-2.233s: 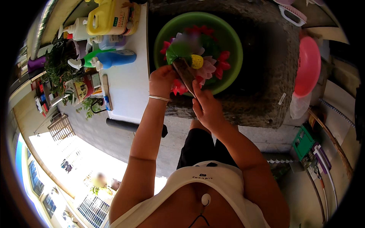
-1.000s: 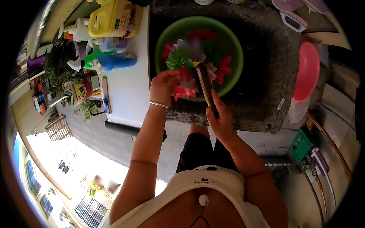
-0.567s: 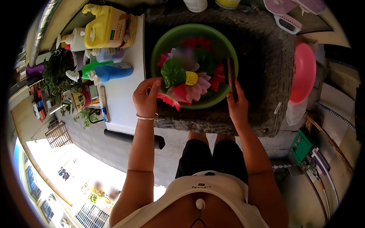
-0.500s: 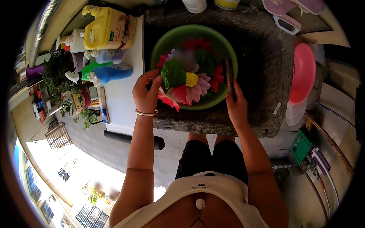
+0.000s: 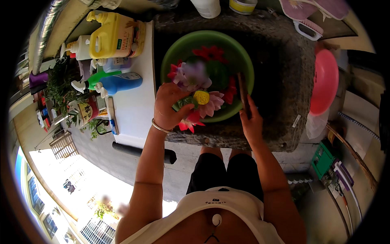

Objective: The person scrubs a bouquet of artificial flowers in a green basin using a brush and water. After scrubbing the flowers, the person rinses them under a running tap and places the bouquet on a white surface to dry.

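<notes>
Artificial lotus flowers fill a green basin [image 5: 248, 53]. My left hand [image 5: 168, 107] reaches over the basin's near left rim, its thumb and fingers closed around a green artificial lotus leaf [image 5: 186, 101]. Beside it are a pink lotus flower [image 5: 211, 105] with a yellow centre and a red-and-white flower [image 5: 191, 122] hanging over the near rim. A pale purple flower [image 5: 191, 75] lies farther back, partly blurred, and a red one [image 5: 210, 53] near the far side. My right hand [image 5: 252, 122] grips a narrow brown wooden-looking brush [image 5: 242, 89] at the right rim; its bristles cannot be made out.
The basin stands in a dark stone sink [image 5: 290, 81]. On a white counter [image 5: 134, 97] at left are a yellow jug [image 5: 115, 36] and a blue spray bottle [image 5: 121, 83]. A pink basin [image 5: 325, 81] leans at right. A white-handled scrub brush [image 5: 307, 29] lies at the far right.
My left hand has moved right, farther over the flowers. The leaf that spread over them is now mostly under that hand, and more of the purple flower shows. My right hand keeps its grip on the brush.
</notes>
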`<state>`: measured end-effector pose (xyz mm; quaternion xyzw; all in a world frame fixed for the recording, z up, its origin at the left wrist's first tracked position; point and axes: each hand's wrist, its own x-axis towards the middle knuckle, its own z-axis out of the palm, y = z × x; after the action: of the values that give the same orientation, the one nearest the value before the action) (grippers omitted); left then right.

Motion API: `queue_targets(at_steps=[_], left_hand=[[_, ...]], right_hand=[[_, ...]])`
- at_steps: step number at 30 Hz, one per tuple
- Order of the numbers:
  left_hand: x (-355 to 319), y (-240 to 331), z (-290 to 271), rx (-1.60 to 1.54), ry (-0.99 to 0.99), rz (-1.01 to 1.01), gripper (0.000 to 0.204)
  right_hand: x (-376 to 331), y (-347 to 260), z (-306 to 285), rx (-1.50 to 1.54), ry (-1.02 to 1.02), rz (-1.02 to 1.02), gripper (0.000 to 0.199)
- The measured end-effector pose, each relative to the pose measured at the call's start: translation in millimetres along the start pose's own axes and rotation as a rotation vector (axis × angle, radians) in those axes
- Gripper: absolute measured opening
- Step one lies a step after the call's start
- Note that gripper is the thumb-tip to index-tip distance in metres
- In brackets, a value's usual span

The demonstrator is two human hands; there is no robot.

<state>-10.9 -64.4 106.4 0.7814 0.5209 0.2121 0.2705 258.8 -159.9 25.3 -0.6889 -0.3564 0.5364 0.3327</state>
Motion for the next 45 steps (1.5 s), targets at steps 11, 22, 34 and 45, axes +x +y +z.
queue_targets(at_steps=[11, 22, 34, 45], left_hand=[[-10.6, 14.9, 3.4, 0.014, 0.053, 0.031, 0.032], [-20.7, 13.0, 2.7, 0.004, 0.084, 0.046, 0.027], [-34.2, 0.8, 15.9, -0.036, 0.140, -0.165, 0.038], [30.1, 17.5, 34.4, 0.316, -0.255, -0.039, 0.094]], right_hand=[[18.5, 8.0, 4.8, -0.073, 0.005, -0.022, 0.054], [101.3, 10.2, 37.4, -0.504, 0.074, -0.247, 0.047], [120.5, 64.9, 57.2, -0.373, -0.324, -0.187, 0.036], [58.8, 37.4, 53.3, -0.461, -0.219, -0.119, 0.028]])
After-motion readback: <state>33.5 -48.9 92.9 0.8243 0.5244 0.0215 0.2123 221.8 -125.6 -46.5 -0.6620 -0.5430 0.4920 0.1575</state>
